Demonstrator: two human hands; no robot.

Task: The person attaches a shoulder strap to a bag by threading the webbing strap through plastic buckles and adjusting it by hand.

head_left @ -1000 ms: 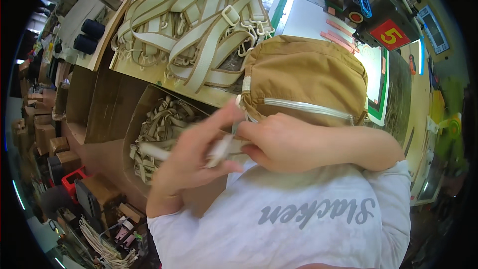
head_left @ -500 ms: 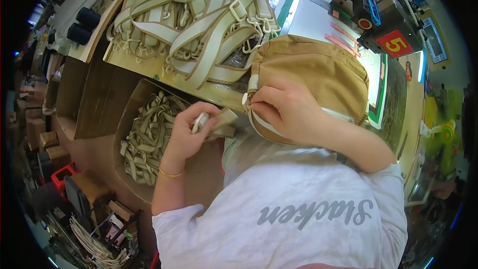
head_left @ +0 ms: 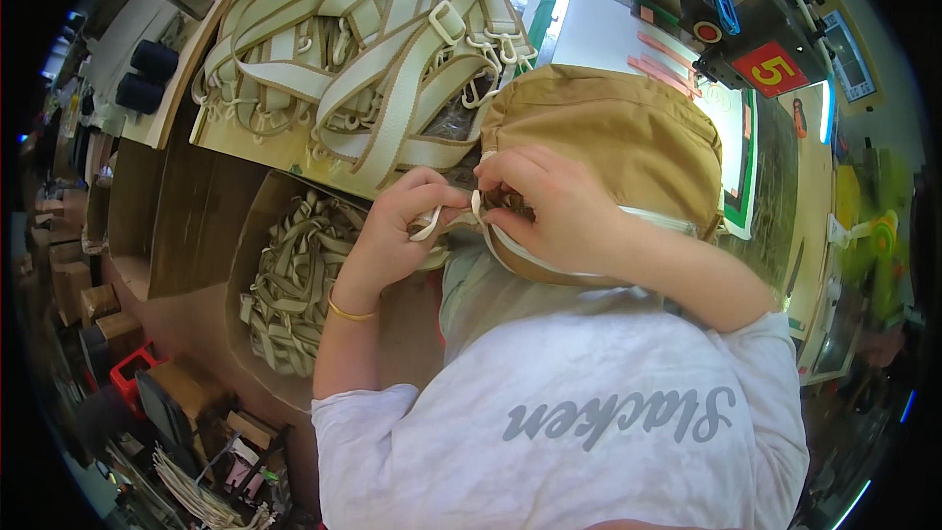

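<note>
A tan fabric bag [head_left: 618, 128] with a pale zip edge lies at the table's front, against my body. My right hand [head_left: 554, 206] pinches its left side, where a small white ring [head_left: 477, 204] stands out between the fingers. Closed beside it, my left hand [head_left: 397, 221] grips a beige webbing strap [head_left: 437, 253] and a white plastic hook [head_left: 425, 226]. The two hands nearly meet at the ring. Fingers hide whether the hook touches the ring.
A pile of white-and-tan straps [head_left: 383, 69] with plastic hooks covers the table at left. Below it, a cardboard box [head_left: 240, 304] holds more straps. A machine [head_left: 756, 49] stands at the back right, and dark thread spools [head_left: 147, 77] at far left.
My left hand has moved up and right, bringing the strap and hook to the bag's ring. My right hand stays at the bag's left side, its fingers shifted slightly.
</note>
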